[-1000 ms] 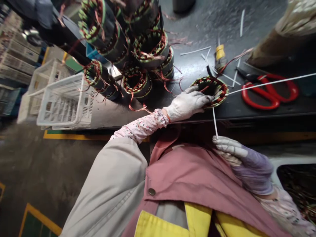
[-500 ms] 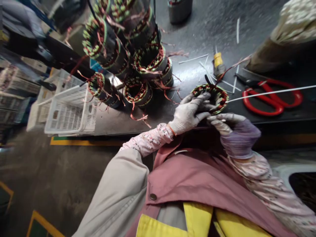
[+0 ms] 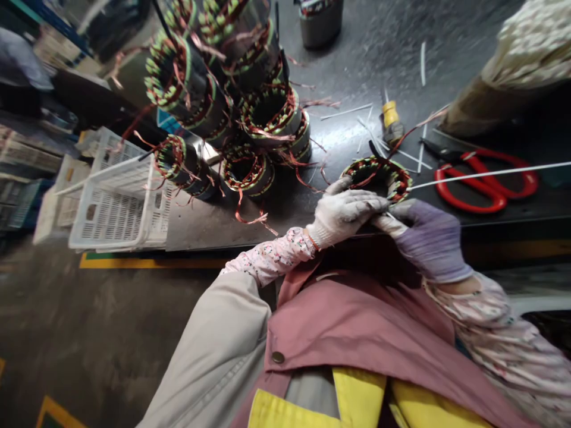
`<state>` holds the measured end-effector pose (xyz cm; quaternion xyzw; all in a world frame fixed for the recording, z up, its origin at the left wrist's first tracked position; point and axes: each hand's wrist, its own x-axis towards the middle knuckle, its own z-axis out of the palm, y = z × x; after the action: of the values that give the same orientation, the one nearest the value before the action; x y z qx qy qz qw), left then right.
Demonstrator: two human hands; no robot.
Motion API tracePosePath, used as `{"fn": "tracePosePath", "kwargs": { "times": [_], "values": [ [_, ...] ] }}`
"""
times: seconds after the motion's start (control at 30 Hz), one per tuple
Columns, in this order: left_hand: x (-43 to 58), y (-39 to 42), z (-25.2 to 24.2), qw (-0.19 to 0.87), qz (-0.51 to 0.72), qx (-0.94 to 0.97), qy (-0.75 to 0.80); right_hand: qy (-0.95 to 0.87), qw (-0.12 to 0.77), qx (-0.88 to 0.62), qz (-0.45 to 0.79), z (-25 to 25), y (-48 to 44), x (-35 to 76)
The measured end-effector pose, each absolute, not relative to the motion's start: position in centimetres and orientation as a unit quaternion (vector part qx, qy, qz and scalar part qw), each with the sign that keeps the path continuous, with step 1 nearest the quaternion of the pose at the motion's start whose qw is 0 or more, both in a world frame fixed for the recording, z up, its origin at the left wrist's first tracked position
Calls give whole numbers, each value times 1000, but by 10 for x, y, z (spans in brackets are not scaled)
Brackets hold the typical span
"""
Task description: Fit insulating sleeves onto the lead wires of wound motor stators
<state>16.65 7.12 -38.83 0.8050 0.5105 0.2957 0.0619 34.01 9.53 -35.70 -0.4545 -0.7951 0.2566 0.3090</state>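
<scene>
Near the bench's front edge stands a motor stator (image 3: 397, 177), a ring with copper windings and green slot liners. My left hand (image 3: 341, 211), in a white knitted glove, is closed over its near left rim. The fingers hide that part of the rim. My right hand (image 3: 423, 235), in a white glove with a purple covering, pinches at the near right side, its fingertips meeting the left ones. A short bit of white cord shows at the right fingertips. From the stator's right rim, a white cord (image 3: 491, 176) stretches rightward across red-handled scissors (image 3: 484, 178).
Several wound stators (image 3: 267, 116) are stacked to the left, copper leads sticking out. A yellow-handled screwdriver (image 3: 391, 119) and cord scraps lie behind the stator. A wrapped bundle of white cords (image 3: 504, 77) lies at right, white plastic crates (image 3: 113, 208) at left, another stator (image 3: 320, 24) farther back.
My left fingers have come out of the stator's bore onto its near rim, towards my right fingertips. My right hand has turned and closed in against them. The view has shifted slightly.
</scene>
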Motion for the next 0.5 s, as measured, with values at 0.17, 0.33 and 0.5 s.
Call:
{"fn": "tracePosePath", "kwargs": {
  "times": [0.17, 0.33, 0.5],
  "values": [
    [167, 70, -387, 85, 333, 790, 508, -811, 300, -435, 249, -352, 90, 344],
    [168, 71, -389, 95, 349, 782, 509, -794, 307, -454, 262, -346, 86, 348],
    [166, 71, -390, 82, 344, 792, 497, -835, 261, -451, 179, -358, 104, 340]
  ]
}}
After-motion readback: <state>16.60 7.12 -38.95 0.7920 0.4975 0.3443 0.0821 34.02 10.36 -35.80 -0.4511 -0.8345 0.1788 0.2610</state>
